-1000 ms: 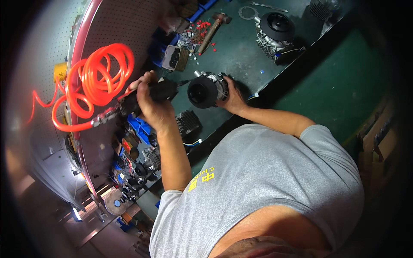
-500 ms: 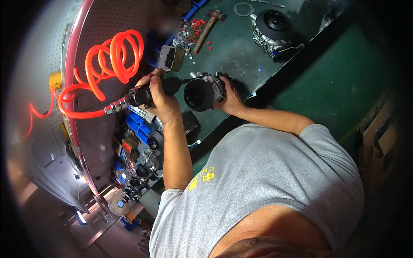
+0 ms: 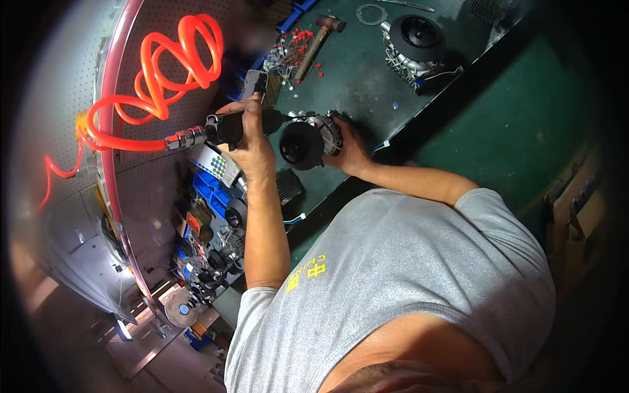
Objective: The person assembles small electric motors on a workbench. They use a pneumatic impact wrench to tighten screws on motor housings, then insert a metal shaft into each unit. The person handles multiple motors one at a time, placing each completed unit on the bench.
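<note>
My left hand (image 3: pixel 251 147) is wrapped round a black air screwdriver (image 3: pixel 228 128). A metal coupling joins the tool's rear end to a coiled orange air hose (image 3: pixel 157 78). The driver's slim tip points right and meets the upper side of a motor-like assembly (image 3: pixel 303 145), which has a round black cover and a silvery metal body. Whether the tip sits in a screw is too small to tell. My right hand (image 3: pixel 348 149) grips the assembly from its right side, fingers over the metal body. The assembly is at the near part of the dark green workbench (image 3: pixel 357 85).
A similar assembly (image 3: pixel 416 42) stands farther right beside a flat metal ring (image 3: pixel 371 14). A hammer (image 3: pixel 319 47) lies by a heap of red-tipped wires (image 3: pixel 291 52). Blue bins (image 3: pixel 213 190) and assorted parts crowd the left side. A finned metal block (image 3: pixel 289 186) sits near my left forearm.
The screwdriver's rear end has swung upward, so the tool now lies more level. The hose coil has shifted up with it. My right hand and the assembly stay almost still.
</note>
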